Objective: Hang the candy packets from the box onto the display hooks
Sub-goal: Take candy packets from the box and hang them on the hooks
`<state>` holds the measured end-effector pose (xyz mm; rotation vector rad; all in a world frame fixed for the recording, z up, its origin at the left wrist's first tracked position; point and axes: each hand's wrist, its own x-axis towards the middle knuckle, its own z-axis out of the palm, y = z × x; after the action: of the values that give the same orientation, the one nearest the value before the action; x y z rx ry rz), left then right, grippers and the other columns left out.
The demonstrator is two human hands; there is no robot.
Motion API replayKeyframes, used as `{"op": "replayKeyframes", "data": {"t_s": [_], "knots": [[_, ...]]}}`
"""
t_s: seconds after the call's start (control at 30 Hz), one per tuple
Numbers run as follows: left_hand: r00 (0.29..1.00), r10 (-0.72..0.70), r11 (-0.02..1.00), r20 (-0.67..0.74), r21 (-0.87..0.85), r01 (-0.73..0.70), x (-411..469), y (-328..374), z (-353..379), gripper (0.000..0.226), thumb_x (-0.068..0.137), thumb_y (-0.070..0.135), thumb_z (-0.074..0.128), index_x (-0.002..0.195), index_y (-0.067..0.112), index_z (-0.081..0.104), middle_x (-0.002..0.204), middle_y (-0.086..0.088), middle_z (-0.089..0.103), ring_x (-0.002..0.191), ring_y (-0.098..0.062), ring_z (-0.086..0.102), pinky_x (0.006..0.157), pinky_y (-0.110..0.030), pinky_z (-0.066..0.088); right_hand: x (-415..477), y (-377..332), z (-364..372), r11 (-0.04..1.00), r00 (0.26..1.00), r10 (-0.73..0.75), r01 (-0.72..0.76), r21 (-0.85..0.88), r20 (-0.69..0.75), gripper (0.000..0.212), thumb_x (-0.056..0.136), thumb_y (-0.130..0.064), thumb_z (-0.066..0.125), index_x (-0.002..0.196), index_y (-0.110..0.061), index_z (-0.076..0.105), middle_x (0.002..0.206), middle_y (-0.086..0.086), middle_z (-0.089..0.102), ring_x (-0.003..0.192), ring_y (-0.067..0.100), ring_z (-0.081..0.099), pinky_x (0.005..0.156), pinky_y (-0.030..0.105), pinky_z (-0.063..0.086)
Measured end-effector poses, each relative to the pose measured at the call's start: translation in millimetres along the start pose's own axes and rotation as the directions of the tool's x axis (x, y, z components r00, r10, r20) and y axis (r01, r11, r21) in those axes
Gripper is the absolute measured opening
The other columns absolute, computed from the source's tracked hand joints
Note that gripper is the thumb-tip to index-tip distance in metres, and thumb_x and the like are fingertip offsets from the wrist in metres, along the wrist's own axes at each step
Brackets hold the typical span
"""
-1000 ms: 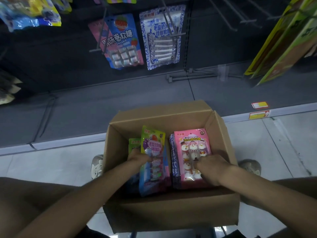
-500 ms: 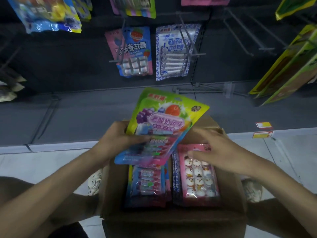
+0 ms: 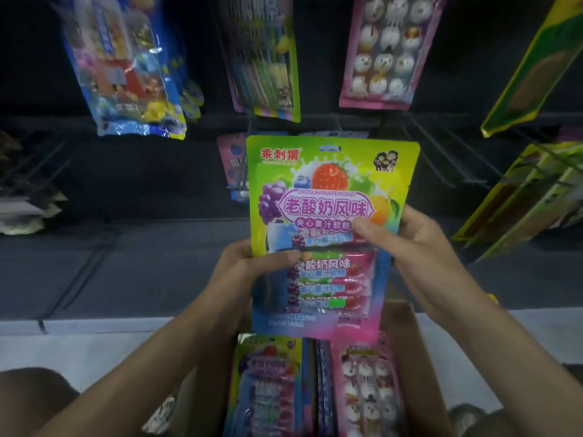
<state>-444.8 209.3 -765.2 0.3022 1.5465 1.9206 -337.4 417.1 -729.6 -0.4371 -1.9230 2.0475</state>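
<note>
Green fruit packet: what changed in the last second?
The left hand lifted the green fruit packet up out of the box. The right hand left the pink snowman packet and holds the green one too. The box and its other packets stayed.

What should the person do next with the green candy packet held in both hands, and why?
Probably raise the green packet toward the similar-looking hanging packet above, to thread its hang hole there. The left hand and right hand both grip it upright over the box, hole uppermost, so it seems ready to hang.
</note>
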Motion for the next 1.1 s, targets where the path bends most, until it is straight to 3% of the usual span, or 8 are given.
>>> {"op": "replayKeyframes", "data": {"t_s": [0.13,0.23,0.33,0.53,0.77,0.87,0.93,1.1], "knots": [[0.997,0.083,0.996,-0.001,0.024,-0.083,2.4,13.6,5.4,0.028,0.081,0.009,0.074,0.106,-0.004,0.076,0.106,-0.023,0.078,0.090,-0.035,0.079,0.071,-0.035,0.062,6.2,-11.9,9.4,0.995,1.000,-0.014,0.015,0.097,-0.016,0.032,0.089,-0.022,0.074,0.117,-0.009,0.072,0.111,0.013,0.079,0.099,0.033,0.078,0.086,0.042,0.065],[0.973,0.229,0.968,-0.036,0.114,-0.224,10.4,26.7,3.4,0.023,0.087,0.020,0.076,0.109,0.013,0.079,0.113,-0.012,0.079,0.103,-0.032,0.077,0.088,-0.045,0.062,16.2,-19.1,19.8,0.988,0.997,-0.036,0.045,0.146,-0.064,0.025,0.092,-0.016,0.073,0.114,-0.006,0.072,0.109,0.015,0.079,0.095,0.032,0.078,0.081,0.040,0.066],[0.947,0.301,0.952,-0.115,0.096,-0.291,21.7,38.7,-2.5,0.025,0.088,0.027,0.083,0.109,0.014,0.077,0.115,-0.014,0.078,0.109,-0.038,0.075,0.100,-0.062,0.056,30.3,-20.4,33.7,0.983,0.996,-0.041,0.055,0.175,-0.082,0.022,0.092,-0.013,0.075,0.112,-0.005,0.073,0.110,0.018,0.079,0.098,0.035,0.077,0.089,0.047,0.064],[0.944,0.282,0.959,-0.174,0.042,-0.279,33.0,50.2,-13.0,0.022,0.086,0.021,0.085,0.104,0.011,0.078,0.112,-0.019,0.078,0.108,-0.042,0.074,0.101,-0.065,0.054,48.7,-30.6,48.0,0.994,0.998,-0.044,0.048,0.094,-0.050,0.030,0.091,-0.022,0.076,0.114,-0.003,0.075,0.112,0.015,0.079,0.108,0.039,0.074,0.103,0.054,0.056],[0.881,0.431,0.897,-0.195,0.197,-0.396,45.2,75.7,-11.8,0.031,0.094,0.015,0.078,0.121,0.021,0.063,0.113,-0.003,0.079,0.103,-0.024,0.078,0.090,-0.048,0.063,71.1,-64.9,61.7,0.987,0.986,-0.152,0.148,-0.056,-0.069,0.020,0.094,-0.023,0.075,0.106,-0.008,0.078,0.099,0.009,0.082,0.094,0.031,0.079,0.081,0.034,0.065],[0.836,0.487,0.871,-0.255,0.218,-0.441,53.3,87.7,-15.3,0.043,0.093,0.020,0.079,0.129,0.022,0.058,0.115,-0.002,0.077,0.102,-0.020,0.077,0.087,-0.041,0.064,81.2,-79.3,67.0,0.971,0.973,-0.222,0.215,-0.103,-0.065,0.016,0.094,-0.023,0.076,0.108,-0.015,0.078,0.100,0.005,0.082,0.095,0.029,0.079,0.088,0.042,0.064],[0.769,0.575,0.806,-0.280,0.354,-0.473,59.9,94.6,-20.5,0.043,0.094,0.028,0.078,0.131,0.026,0.058,0.111,0.003,0.075,0.100,-0.015,0.075,0.088,-0.039,0.062,88.2,-87.5,71.1,0.952,0.957,-0.281,0.269,-0.147,-0.069,0.015,0.094,-0.025,0.077,0.108,-0.020,0.079,0.100,0.001,0.082,0.096,0.026,0.079,0.095,0.052,0.061],[0.647,0.706,0.697,-0.289,0.445,-0.562,68.2,125.6,-24.4,0.037,0.096,0.032,0.074,0.129,0.030,0.060,0.100,0.004,0.073,0.094,-0.013,0.073,0.082,-0.027,0.060,95.4,-106.3,76.2,0.933,0.935,-0.348,0.339,-0.123,-0.066,0.013,0.094,-0.025,0.076,0.104,-0.020,0.080,0.096,-0.004,0.082,0.090,0.017,0.080,0.095,0.049,0.060]]}}
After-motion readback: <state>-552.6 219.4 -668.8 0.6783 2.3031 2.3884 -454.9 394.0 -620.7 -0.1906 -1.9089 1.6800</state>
